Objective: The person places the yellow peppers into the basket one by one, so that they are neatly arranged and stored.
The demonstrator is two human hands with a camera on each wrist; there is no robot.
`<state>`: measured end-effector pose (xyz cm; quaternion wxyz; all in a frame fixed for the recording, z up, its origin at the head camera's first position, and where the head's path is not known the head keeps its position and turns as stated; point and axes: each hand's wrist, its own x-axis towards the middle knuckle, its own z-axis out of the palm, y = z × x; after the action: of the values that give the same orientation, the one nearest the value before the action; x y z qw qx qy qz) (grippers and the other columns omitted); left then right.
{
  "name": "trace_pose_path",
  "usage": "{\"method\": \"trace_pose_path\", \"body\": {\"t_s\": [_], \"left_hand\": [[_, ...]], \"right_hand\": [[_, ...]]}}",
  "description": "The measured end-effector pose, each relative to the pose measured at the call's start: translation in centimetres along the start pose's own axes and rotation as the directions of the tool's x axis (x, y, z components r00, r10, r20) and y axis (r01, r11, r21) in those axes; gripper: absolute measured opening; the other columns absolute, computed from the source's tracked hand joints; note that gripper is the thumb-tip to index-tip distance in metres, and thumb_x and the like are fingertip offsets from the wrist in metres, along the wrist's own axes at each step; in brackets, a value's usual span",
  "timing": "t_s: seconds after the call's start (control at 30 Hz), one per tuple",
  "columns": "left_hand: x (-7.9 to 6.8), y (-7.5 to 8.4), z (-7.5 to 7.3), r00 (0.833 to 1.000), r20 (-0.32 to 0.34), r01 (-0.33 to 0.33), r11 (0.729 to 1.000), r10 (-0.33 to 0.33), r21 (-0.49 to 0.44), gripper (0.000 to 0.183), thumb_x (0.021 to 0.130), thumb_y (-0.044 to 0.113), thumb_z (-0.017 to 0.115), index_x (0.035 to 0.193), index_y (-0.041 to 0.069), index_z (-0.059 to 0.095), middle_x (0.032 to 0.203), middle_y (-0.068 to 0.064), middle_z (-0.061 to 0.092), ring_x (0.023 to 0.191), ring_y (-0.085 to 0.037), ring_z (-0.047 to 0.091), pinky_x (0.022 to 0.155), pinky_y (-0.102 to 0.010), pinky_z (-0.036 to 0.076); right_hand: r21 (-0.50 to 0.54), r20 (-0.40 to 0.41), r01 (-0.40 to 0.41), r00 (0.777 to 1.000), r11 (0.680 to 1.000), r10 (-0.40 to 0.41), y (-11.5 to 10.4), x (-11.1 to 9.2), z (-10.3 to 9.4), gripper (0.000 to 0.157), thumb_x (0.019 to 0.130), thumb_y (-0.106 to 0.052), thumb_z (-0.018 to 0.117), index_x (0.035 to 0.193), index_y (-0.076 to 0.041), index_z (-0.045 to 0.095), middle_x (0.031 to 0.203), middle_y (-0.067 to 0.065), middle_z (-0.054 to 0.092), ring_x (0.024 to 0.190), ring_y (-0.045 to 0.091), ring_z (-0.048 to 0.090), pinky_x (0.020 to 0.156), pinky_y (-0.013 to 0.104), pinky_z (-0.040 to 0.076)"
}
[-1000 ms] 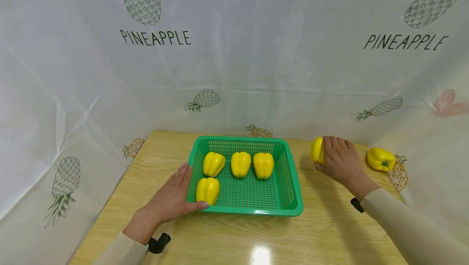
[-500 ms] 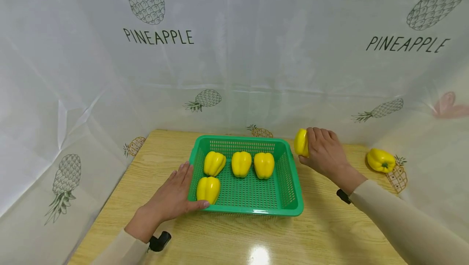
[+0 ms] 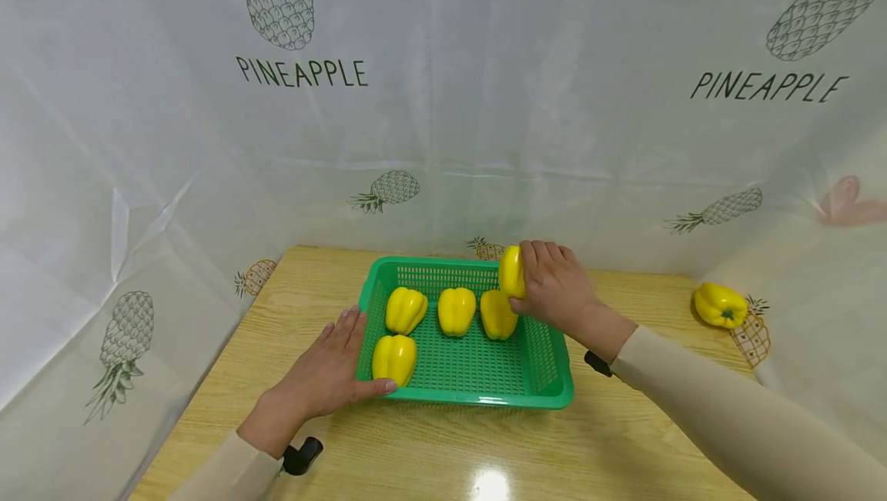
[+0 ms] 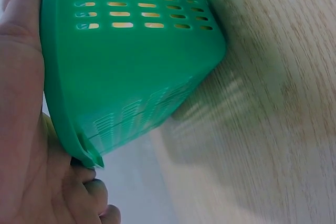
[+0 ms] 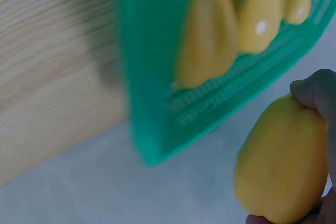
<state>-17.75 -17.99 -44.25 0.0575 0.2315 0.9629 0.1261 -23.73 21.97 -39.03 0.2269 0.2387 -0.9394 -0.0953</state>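
My right hand (image 3: 557,285) grips a yellow bell pepper (image 3: 511,273) above the right back part of a green plastic basket (image 3: 457,399). Held sideways between thumb and fingers, that bell pepper (image 5: 283,161) is outside the basket rim in the right wrist view. Several yellow bell peppers stand inside: a row of three along the back and one bell pepper (image 3: 394,360) in the front left corner. My left hand (image 3: 326,370) rests on the basket's front left corner, fingers extended along the left rim and thumb on the front rim. The left wrist view shows the palm (image 4: 26,129) against the rim.
Another yellow bell pepper (image 3: 721,305) lies on its side at the table's far right, stem toward me. The wooden table (image 3: 416,455) meets a hanging white sheet (image 3: 485,116) printed with pineapples at the back and sides.
My right hand has carried the bell pepper leftward from the table at the right to over the basket. My left hand and the basket stay in place.
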Motion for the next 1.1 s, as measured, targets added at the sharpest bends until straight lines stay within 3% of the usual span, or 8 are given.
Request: {"method": "trace_pose_path", "body": {"t_s": [0.23, 0.53, 0.7, 0.87, 1.1], "left_hand": [[0.0, -0.1, 0.2, 1.000, 0.013, 0.003, 1.000, -0.003, -0.015, 0.126, 0.089, 0.085, 0.055, 0.164, -0.010, 0.021, 0.172, -0.030, 0.018, 0.161, -0.044, 0.019, 0.128, -0.061, 0.023], [0.1, -0.1, 0.2, 1.000, 0.011, -0.001, 1.000, 0.002, -0.028, 0.126, 0.089, 0.085, 0.056, 0.164, -0.010, 0.020, 0.172, -0.030, 0.018, 0.161, -0.044, 0.018, 0.129, -0.060, 0.023], [0.0, 0.0, 0.0, 1.000, 0.003, -0.007, 1.000, 0.007, -0.025, 0.126, 0.089, 0.085, 0.056, 0.163, -0.011, 0.021, 0.172, -0.030, 0.018, 0.161, -0.044, 0.019, 0.128, -0.060, 0.024], [-0.1, 0.0, -0.2, 1.000, 0.001, -0.011, 1.000, 0.011, -0.028, 0.126, 0.089, 0.085, 0.055, 0.163, -0.011, 0.021, 0.172, -0.031, 0.018, 0.161, -0.044, 0.020, 0.128, -0.060, 0.024], [-0.1, -0.2, -0.2, 1.000, 0.003, -0.004, 0.999, 0.004, -0.044, 0.126, 0.089, 0.085, 0.056, 0.164, -0.010, 0.020, 0.172, -0.030, 0.017, 0.161, -0.044, 0.019, 0.129, -0.060, 0.024]], "right_hand": [[0.089, 0.025, 0.057, 0.998, 0.994, -0.059, -4.5, 1.6, 0.2, 0.085, 0.076, -0.060, 0.086, 0.120, 0.005, 0.054, 0.099, 0.016, 0.063, 0.088, 0.032, 0.062, 0.076, 0.041, 0.060], [0.156, 0.159, 0.122, 0.976, 0.980, -0.147, -9.1, 0.6, 0.4, 0.081, 0.080, -0.064, 0.082, 0.119, 0.001, 0.055, 0.098, 0.010, 0.062, 0.088, 0.026, 0.061, 0.077, 0.038, 0.058], [0.177, 0.264, 0.119, 0.950, 0.977, -0.164, -9.9, 0.5, 0.2, 0.073, 0.082, -0.066, 0.078, 0.110, -0.004, 0.053, 0.088, 0.005, 0.053, 0.079, 0.021, 0.053, 0.071, 0.034, 0.054], [0.187, 0.336, 0.122, 0.924, 0.975, -0.180, -9.8, 0.5, 0.2, 0.072, 0.082, -0.066, 0.079, 0.111, -0.006, 0.053, 0.090, 0.004, 0.054, 0.080, 0.020, 0.052, 0.072, 0.032, 0.052], [0.221, 0.455, 0.177, 0.851, 0.959, -0.262, -10.5, 0.7, 0.9, 0.070, 0.084, -0.068, 0.076, 0.114, -0.009, 0.053, 0.098, 0.003, 0.060, 0.091, 0.020, 0.057, 0.083, 0.034, 0.054]]}}
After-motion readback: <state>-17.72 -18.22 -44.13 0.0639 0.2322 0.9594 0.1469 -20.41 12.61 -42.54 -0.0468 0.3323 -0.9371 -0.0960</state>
